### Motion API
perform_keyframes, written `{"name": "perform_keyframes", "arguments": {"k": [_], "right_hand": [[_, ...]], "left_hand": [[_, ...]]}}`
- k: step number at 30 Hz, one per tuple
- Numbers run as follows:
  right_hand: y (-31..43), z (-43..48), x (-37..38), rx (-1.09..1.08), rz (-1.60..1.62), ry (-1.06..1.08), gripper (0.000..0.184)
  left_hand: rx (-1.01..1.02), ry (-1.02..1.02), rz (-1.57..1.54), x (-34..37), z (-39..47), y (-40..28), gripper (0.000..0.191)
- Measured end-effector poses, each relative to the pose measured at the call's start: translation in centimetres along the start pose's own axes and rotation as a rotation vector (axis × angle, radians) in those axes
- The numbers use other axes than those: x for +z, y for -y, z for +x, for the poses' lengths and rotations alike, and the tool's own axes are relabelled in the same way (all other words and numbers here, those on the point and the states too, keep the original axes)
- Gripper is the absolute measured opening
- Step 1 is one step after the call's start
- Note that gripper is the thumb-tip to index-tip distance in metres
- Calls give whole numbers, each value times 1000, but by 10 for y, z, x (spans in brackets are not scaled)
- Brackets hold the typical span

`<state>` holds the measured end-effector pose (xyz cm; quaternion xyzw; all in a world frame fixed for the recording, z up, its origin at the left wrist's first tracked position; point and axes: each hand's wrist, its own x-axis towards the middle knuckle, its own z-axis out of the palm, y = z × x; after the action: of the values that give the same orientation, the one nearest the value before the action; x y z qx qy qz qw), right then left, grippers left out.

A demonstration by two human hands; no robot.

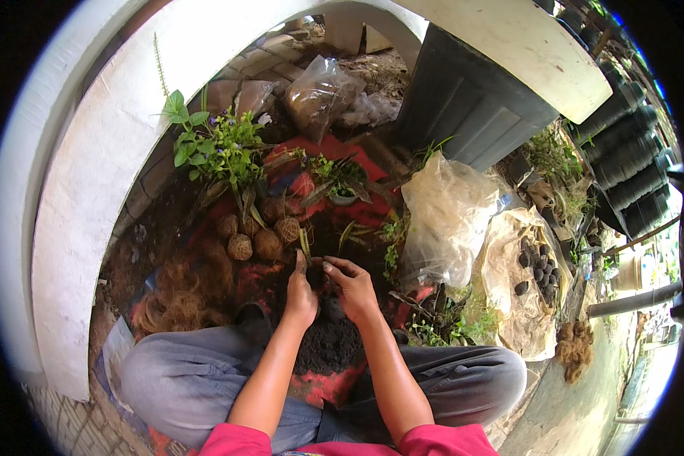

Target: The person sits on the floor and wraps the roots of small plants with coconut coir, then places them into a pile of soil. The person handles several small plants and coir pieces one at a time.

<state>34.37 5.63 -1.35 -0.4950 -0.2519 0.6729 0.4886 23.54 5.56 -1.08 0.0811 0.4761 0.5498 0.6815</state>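
Both hands meet over a heap of dark soil (328,345) between my crossed legs. My left hand (301,299) is closed around a small plant cutting (304,242), whose narrow green and yellow leaf rises past the thumb. A dark clump of soil (317,276) at its base sits between the hands. My right hand (353,285) presses the clump from the other side with thumb and fingers. Just beyond the left hand lie several fibre-wrapped balls (268,244), some bound with thin string. Loose brown coconut fibre (179,305) is piled to their left.
A flowering potted plant (222,148) stands beyond the balls, below a white curved arch (85,188). To the right are a full plastic bag (447,222) and a spread sheet (518,319) bearing dark balls (541,271). A dark panel (473,97) leans behind; stacked black pots (632,154) stand far right.
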Motion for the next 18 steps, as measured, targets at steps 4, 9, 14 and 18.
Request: {"name": "perform_keyframes", "arguments": {"k": [4, 9, 14, 18], "right_hand": [[-1, -4, 1, -167, -345, 6, 25], [0, -6, 5, -458, -811, -59, 28], [6, -4, -8, -488, -907, 52, 26], [8, -2, -14, -537, -803, 89, 24]], "left_hand": [[80, -12, 95, -3, 3, 5, 36], [120, 15, 534, -11, 8, 1, 36], [2, 131, 604, -16, 6, -6, 34], [-98, 181, 290, -13, 4, -9, 30]]}}
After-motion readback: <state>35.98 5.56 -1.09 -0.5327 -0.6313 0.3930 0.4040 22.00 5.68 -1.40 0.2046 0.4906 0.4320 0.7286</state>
